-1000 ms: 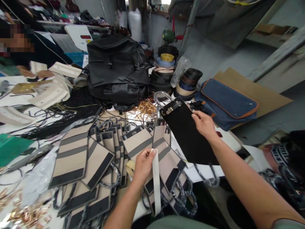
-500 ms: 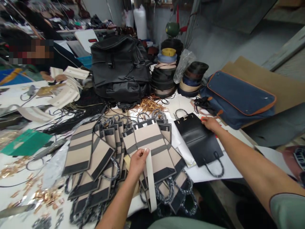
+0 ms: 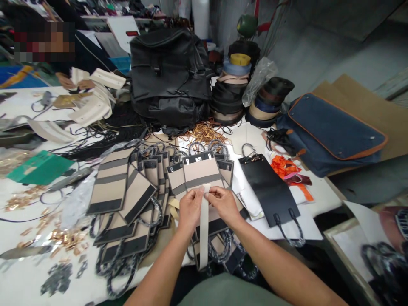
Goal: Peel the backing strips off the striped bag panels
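Right hand [image 3: 224,206], off the black bag [image 3: 269,187], joins my left hand [image 3: 190,208]; both pinch the pale strip [image 3: 204,238], presumably steadying its top end.

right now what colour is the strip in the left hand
The strip in the left hand is pale off-white, best seen in the head view.

The single head-worn camera looks forward and down from above the near edge of the counter [image 3: 25,280], fairly close, reaching past the far edge to a grey wall [image 3: 306,59] that seems blurred.
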Demonstrator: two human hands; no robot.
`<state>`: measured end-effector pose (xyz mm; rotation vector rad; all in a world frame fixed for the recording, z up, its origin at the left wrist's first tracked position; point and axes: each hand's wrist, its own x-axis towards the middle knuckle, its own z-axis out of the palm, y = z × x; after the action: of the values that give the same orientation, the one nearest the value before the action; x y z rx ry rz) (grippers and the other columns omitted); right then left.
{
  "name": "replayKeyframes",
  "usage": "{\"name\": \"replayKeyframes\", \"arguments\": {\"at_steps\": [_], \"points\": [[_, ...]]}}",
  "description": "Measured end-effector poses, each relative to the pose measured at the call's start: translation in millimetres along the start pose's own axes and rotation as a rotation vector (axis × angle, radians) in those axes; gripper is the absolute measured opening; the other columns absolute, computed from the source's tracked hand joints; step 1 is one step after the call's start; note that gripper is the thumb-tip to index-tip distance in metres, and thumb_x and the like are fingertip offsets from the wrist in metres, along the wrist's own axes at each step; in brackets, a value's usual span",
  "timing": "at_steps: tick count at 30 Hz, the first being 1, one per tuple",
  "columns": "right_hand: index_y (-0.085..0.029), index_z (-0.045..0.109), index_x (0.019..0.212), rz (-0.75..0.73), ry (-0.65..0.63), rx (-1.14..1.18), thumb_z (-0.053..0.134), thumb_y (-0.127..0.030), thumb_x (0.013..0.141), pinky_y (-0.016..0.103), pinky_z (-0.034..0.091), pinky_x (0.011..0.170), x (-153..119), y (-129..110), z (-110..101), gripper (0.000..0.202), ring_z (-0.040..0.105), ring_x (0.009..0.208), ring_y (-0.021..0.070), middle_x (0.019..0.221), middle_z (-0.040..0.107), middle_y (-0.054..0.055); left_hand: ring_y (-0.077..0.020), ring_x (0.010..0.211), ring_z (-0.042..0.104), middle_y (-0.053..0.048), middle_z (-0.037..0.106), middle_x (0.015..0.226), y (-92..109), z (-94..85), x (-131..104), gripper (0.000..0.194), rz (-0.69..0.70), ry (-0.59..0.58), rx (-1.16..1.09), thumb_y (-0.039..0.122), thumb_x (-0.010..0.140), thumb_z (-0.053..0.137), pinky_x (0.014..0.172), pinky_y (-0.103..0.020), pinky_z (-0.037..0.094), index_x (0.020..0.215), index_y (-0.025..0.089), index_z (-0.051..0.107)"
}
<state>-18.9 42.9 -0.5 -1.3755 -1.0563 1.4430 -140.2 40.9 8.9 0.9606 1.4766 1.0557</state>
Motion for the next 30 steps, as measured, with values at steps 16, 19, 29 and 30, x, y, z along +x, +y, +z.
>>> {"name": "replayKeyframes", "arguments": {"at_steps": [16,19,29,30], "points": [[-0.026,0.069,0.112,-0.386,-0.211,-0.749,0.069,-0.034,0.083,0.028,0.05,0.076,15,-57,-12,0.03,0.065,0.082,0.0154,0.101,0.069,0.004,-0.02,0.082,0.067,-0.005,0.075,0.093,-2,-35.6,9,0.031,0.098,-0.108,0.032,0.039,0.077,0.07,0.074,-0.029,0.051,0.101,0.019,0.072],[-0.024,0.071,0.095,-0.422,-0.321,-0.886,0.065,-0.026,0.085,0.027,0.047,0.076,30,-77,-4,0.012,0.064,0.082,0.0145,0.09,0.069,0.001,-0.021,0.086,0.067,-0.005,0.075,0.093,-1,-37.0,15,0.03,0.143,-0.119,0.094,0.039,0.079,0.069,0.078,-0.03,0.05,0.101,0.02,0.073],[-0.023,0.071,0.093,-0.351,-0.447,-1.031,0.067,-0.023,0.081,0.023,0.04,0.067,75,-81,3,0.013,0.058,0.073,0.0118,0.086,0.064,0.0,-0.0151,0.068,0.061,0.003,0.064,0.069,-6,-42.5,38,0.032,0.166,-0.107,0.227,0.03,0.075,0.072,0.068,-0.026,0.046,0.104,0.02,0.068],[-0.023,0.071,0.094,-0.342,-0.452,-1.038,0.068,-0.024,0.08,0.023,0.039,0.067,78,-81,2,0.014,0.058,0.073,0.0117,0.087,0.064,0.0,-0.0154,0.069,0.062,0.003,0.065,0.071,-8,-42.8,41,0.03,0.166,-0.113,0.235,0.03,0.075,0.072,0.069,-0.026,0.046,0.103,0.021,0.069]]}}
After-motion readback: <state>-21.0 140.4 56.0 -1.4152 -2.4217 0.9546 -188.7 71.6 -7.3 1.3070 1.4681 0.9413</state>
